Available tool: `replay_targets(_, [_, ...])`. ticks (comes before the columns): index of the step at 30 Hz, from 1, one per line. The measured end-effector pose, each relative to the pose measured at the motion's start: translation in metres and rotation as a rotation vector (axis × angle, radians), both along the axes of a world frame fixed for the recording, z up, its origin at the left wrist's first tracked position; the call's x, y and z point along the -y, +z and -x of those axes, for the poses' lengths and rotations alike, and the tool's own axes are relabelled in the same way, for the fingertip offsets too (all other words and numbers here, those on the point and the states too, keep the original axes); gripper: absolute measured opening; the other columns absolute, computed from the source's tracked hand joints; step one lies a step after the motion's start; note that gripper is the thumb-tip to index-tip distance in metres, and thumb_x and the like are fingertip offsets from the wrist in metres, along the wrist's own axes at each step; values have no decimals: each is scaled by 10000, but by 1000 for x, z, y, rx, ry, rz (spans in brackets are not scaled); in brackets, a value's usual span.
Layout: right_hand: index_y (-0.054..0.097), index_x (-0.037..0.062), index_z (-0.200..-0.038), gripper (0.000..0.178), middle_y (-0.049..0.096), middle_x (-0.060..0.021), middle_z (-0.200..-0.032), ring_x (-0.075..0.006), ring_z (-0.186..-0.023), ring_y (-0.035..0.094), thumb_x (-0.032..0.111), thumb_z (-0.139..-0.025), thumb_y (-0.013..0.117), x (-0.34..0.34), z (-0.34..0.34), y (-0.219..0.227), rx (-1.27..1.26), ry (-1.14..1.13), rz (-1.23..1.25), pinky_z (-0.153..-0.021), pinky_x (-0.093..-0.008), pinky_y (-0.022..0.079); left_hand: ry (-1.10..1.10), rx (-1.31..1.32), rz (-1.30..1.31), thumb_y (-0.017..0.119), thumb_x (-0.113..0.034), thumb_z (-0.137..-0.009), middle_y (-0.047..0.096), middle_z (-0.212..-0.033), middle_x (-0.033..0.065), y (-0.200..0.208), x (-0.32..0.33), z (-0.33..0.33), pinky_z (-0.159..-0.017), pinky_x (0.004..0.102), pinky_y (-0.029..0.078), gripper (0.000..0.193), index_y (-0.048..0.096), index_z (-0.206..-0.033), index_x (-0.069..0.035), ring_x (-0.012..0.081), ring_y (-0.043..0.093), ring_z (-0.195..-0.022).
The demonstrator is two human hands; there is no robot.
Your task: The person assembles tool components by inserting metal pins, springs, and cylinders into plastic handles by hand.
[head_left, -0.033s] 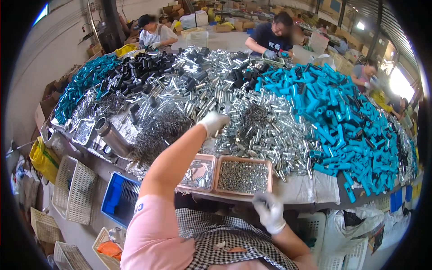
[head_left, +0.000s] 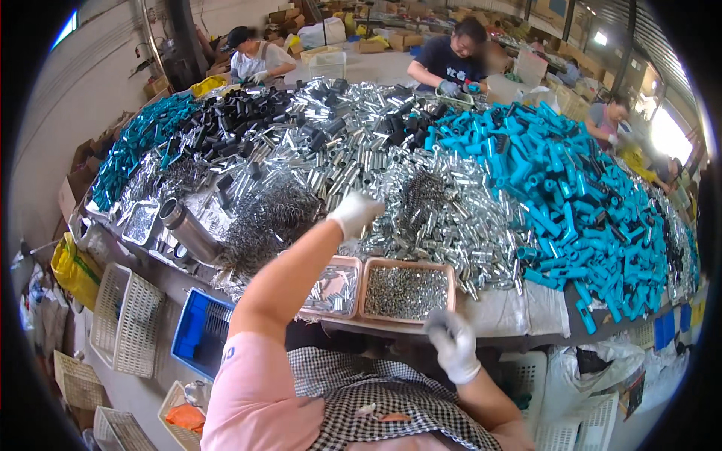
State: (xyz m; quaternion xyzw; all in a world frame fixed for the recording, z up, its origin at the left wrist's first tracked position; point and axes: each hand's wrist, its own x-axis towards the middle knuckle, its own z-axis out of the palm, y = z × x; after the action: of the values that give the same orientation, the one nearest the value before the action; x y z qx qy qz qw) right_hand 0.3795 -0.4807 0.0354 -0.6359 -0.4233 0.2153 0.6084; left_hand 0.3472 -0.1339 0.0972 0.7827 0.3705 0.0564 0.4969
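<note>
My left hand (head_left: 356, 215), in a white glove, reaches over the near edge of a heap of silver metal tubes (head_left: 353, 169). Its fingers are bent and point to the right; whatever lies in them is hidden. Closer to my body, my right hand (head_left: 456, 351), also gloved, hovers by the front right corner of a pink tray of small metal parts (head_left: 406, 292). Its fingers are curled, with something dark grey at the tips, blurred. Left of that tray, a second pink tray (head_left: 328, 287) holds short silver pins and lies below my left forearm.
Teal plastic handles (head_left: 579, 203) are heaped at right, coiled springs (head_left: 274, 214) at left, black sleeves (head_left: 241, 113) farther back. A steel cylinder (head_left: 188, 229) leans at the left edge. Below stand a blue crate (head_left: 197, 331) and white baskets (head_left: 124, 319). Co-workers (head_left: 451, 64) work across the table.
My left hand has come slightly back toward me from the tubes. The right hand has risen a little toward the tray of small parts.
</note>
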Motion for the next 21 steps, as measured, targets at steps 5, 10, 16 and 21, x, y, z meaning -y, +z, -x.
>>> replay_targets(5, [517,-59,-1324,606,638,-187,-1209,-227,-1076,616,447,-993,558,-47,-12,1,-162,7,-107,-932,-356,490,-229,273,-238,598,-201,-857,612,-606,62,-22,134,69,-553,352,492,254,688,-859,36,126,583,-566])
replay_targets(10, [546,0,-1142,302,606,-105,-948,-201,-881,601,262,-995,574,-38,10,0,-1064,-38,-297,-837,-365,522,160,346,741,637,-281,-931,584,-644,51,-38,185,94,-464,295,453,245,612,-852,-51,163,561,-512])
replay_targets(16, [570,-22,-1015,222,621,-163,-744,-304,-627,630,176,-929,620,9,10,1,80,30,318,-613,-403,510,528,1100,1153,426,-43,-954,552,-993,109,-55,169,96,-900,436,509,131,504,-1047,6,269,589,-917])
replay_targets(21, [650,36,-1098,274,685,-206,-815,-381,-766,690,158,-853,664,5,19,16,418,-52,307,-666,-443,534,-39,858,582,459,-229,-1056,591,-1147,141,-32,205,102,-936,406,535,363,434,-1304,35,274,613,-1120])
